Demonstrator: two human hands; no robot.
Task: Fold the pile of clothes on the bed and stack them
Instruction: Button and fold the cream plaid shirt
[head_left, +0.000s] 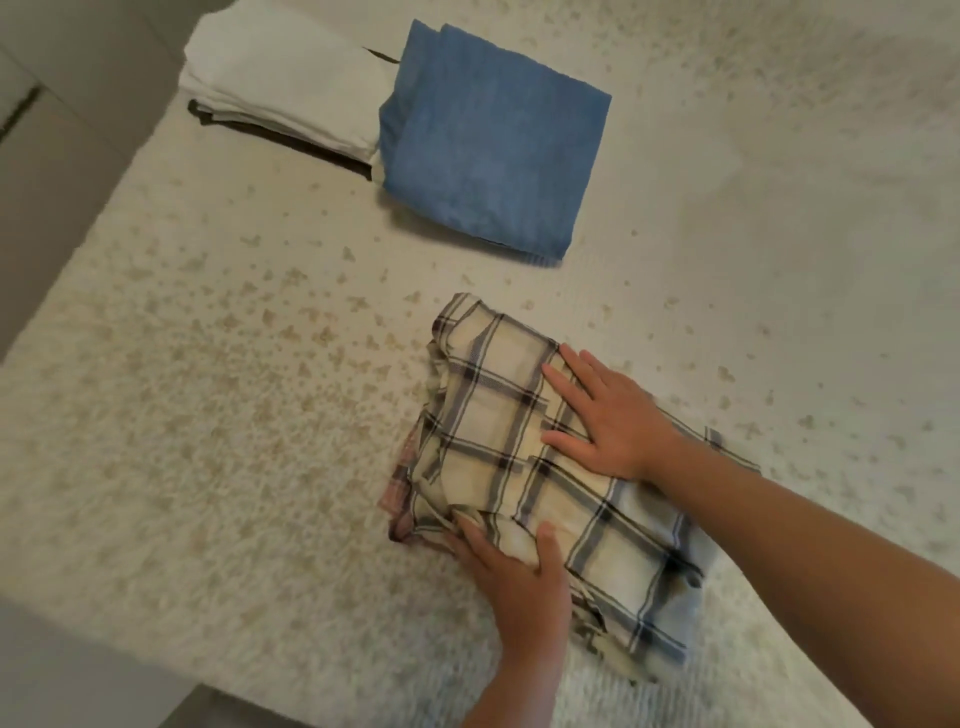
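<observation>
Plaid shirt (524, 457): cream cloth with dark and grey-blue checks, lying folded into a rough rectangle on the near part of the bed, its near-left edge bunching up and its near-right corner trailing toward the bed's edge.
Right hand (610, 418): lying flat on the top of the plaid shirt, fingers straight and spread, palm pressing down on the cloth, gripping nothing.
Left hand (511, 574): working at the shirt's near-left edge, thumb lying on top of the fold and fingers reaching underneath, so the cloth is sitting pinched between them.
Blue towel (483, 150): lying folded farther up the bed, well apart from the shirt, its layered edges showing on the left side.
White folded cloths (283, 91): sitting stacked just to the left of the blue towel and touching it, with a dark garment (280, 136) peeking out beneath them.
Bed (208, 415): covered in a cream spread with small tan flecks, carrying all the clothes.
Floor (62, 171): showing grey beyond the bed's left edge.
</observation>
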